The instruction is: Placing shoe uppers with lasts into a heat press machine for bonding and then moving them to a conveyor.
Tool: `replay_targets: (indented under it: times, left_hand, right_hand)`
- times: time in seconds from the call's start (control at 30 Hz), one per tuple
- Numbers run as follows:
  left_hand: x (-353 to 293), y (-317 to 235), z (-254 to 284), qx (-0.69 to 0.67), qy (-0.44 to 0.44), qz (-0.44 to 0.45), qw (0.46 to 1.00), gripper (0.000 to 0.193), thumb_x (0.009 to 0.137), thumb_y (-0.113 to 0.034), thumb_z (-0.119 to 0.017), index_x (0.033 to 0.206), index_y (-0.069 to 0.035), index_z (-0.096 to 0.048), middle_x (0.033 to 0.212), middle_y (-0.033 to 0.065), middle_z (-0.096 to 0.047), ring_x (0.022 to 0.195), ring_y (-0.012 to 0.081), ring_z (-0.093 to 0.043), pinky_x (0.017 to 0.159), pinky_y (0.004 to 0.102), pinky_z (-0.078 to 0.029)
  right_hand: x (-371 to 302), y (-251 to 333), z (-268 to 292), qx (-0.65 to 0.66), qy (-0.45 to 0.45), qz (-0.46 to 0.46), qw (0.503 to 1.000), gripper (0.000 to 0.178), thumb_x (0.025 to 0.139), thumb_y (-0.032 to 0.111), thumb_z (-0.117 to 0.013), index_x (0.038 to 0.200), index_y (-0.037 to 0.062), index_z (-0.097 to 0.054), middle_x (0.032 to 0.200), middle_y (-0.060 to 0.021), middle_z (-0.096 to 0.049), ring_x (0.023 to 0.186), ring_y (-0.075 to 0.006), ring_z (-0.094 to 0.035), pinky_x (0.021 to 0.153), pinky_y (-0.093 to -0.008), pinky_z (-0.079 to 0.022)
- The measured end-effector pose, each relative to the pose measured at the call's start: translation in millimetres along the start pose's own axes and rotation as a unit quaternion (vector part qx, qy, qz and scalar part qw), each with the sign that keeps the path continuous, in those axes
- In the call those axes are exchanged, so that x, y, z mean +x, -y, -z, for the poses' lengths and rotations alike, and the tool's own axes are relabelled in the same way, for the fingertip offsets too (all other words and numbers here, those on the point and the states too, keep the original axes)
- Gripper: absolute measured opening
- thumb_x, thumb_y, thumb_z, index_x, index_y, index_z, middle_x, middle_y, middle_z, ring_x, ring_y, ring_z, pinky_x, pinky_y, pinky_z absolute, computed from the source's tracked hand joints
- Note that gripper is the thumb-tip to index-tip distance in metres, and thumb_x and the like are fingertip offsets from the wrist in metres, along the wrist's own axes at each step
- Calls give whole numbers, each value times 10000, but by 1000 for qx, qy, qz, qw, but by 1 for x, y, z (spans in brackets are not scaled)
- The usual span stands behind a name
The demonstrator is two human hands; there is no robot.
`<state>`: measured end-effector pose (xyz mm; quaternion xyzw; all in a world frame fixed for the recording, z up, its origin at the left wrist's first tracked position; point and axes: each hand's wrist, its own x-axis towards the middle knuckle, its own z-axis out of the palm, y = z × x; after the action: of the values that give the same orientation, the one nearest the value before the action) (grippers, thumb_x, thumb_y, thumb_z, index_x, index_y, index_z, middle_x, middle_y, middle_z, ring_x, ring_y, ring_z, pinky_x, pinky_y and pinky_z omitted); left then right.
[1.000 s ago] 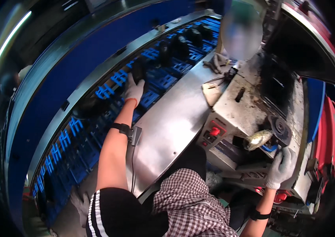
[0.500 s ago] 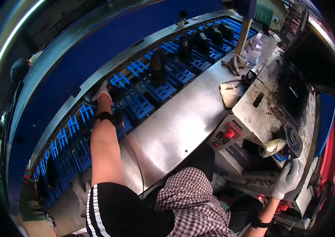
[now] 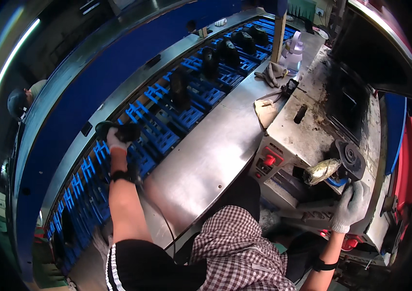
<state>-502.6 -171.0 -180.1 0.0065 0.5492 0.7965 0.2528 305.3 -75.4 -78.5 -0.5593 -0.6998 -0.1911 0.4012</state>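
My left hand (image 3: 115, 139), in a pale glove, reaches over a row of blue slatted carriers (image 3: 138, 110). Its fingers are closed around a dark, elongated shoe-shaped piece (image 3: 129, 131), which lies crosswise above the slats; the fingertips are partly hidden. My right hand (image 3: 353, 206), in a whitish knit glove, rests at the front edge of the worn machine on the right. Its fingers lie stretched out just below a dark rounded part with a disc on it (image 3: 349, 156), and nothing shows in its grasp. Beside that part is a wrapped yellowish bundle (image 3: 322, 171).
Several dark shoe-shaped pieces (image 3: 180, 90) sit farther along the carriers. A metal ledge (image 3: 210, 160) runs along them. A wooden post (image 3: 278, 39), a purple bottle (image 3: 293, 56), grey gloves (image 3: 271, 74) and a red switch (image 3: 270, 160) are to the right. Another person (image 3: 19, 102) is far left.
My left hand has drawn back slightly toward me, and the dark shoe-shaped piece now shows in it. The whole view has shifted a little; my right hand stays at the machine edge.
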Motion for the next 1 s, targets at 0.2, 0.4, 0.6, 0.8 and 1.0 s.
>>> replay_targets:
  times: [0.2,0.4,0.6,0.8,1.0]
  left_hand:
    - [-83,46,11,-184,142,6,973,667,790,-254,-598,1442,-112,-595,1454,136,-616,1347,400,-564,1112,636,-443]
    - [-170,64,-59,-197,336,108,915,719,819,-321,-545,1482,-43,-552,1518,181,-554,1386,393,-538,1161,576,-423]
    - [-284,58,-192,-221,533,173,798,825,806,-292,-635,1546,17,-441,1543,232,-508,1407,404,-514,1207,563,-391]
    - [-414,73,-320,-157,590,209,764,859,824,-373,-612,1554,31,-410,1535,216,-517,1385,378,-543,1226,499,-390]
    - [-434,80,-410,16,673,1,740,649,983,-189,-619,1556,-12,-371,1480,158,-546,1320,234,-545,1132,368,-419]
  right_hand:
    - [3,2,11,-30,-10,7,999,173,850,7,-700,1022,19,-712,1038,-148,-706,971,-362,-649,902,-446,-503]
    - [10,15,25,241,-145,-97,955,228,890,-113,-572,1070,-34,-687,1084,-156,-677,1021,-284,-647,942,-410,-522]
    - [87,108,55,364,103,140,915,468,873,39,-693,1333,7,-617,1268,-241,-596,1112,-376,-630,1004,-435,-509]
    - [133,131,43,421,292,24,859,896,888,388,-733,1597,14,-334,1520,-346,-368,1403,-478,-465,1179,-423,-409]
    - [180,62,22,581,133,-222,772,710,845,207,-739,1488,-10,-531,1255,-132,-677,1077,-178,-653,1011,-290,-507]
